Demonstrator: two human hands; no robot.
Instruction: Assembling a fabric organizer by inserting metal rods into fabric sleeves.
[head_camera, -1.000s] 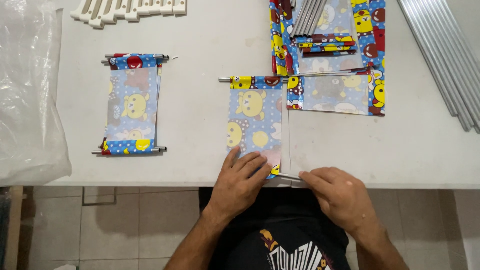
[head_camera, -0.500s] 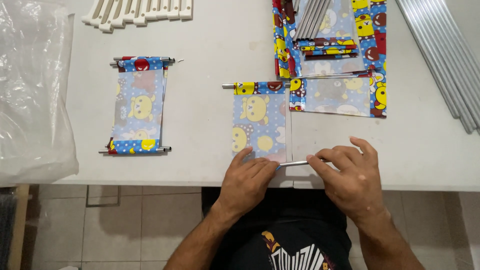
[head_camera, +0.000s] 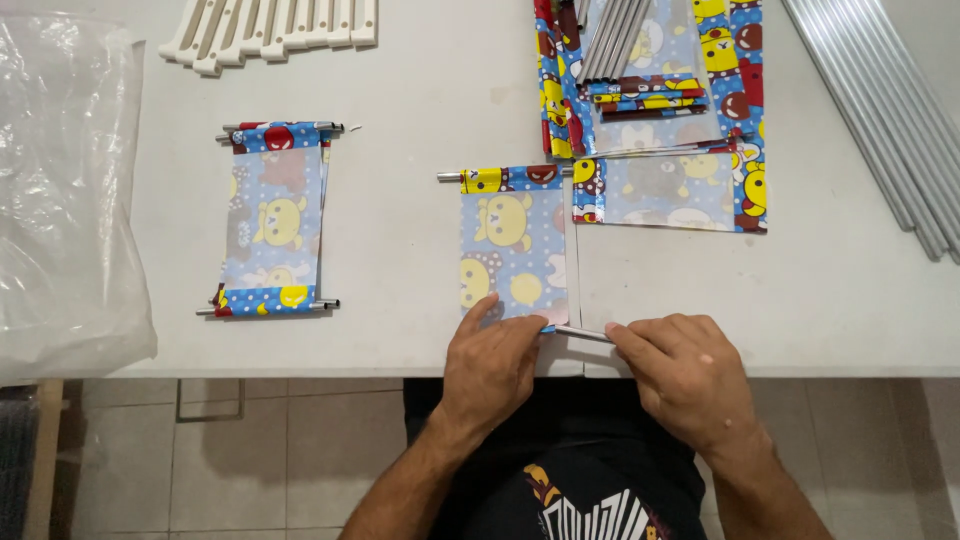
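A blue patterned plastic sheet (head_camera: 512, 245) with cartoon bears lies flat on the white table (head_camera: 420, 220), a thin metal rod (head_camera: 450, 177) through its far hem. My left hand (head_camera: 492, 365) pinches the sheet's near edge at the table's front. My right hand (head_camera: 682, 375) grips a second thin metal rod (head_camera: 582, 333), whose tip meets that near hem. The hem itself is hidden under my fingers.
A finished sheet with rods at both ends (head_camera: 272, 218) lies to the left. A stack of patterned sheets (head_camera: 660, 120) with short rods on top sits at the back. Long metal tubes (head_camera: 880, 110) lie at the right, white plastic parts (head_camera: 270, 28) at the back, a clear bag (head_camera: 65, 190) far left.
My right hand has shifted left along the front edge, pushing the rod toward the sheet's near hem. My left hand stays on the hem.
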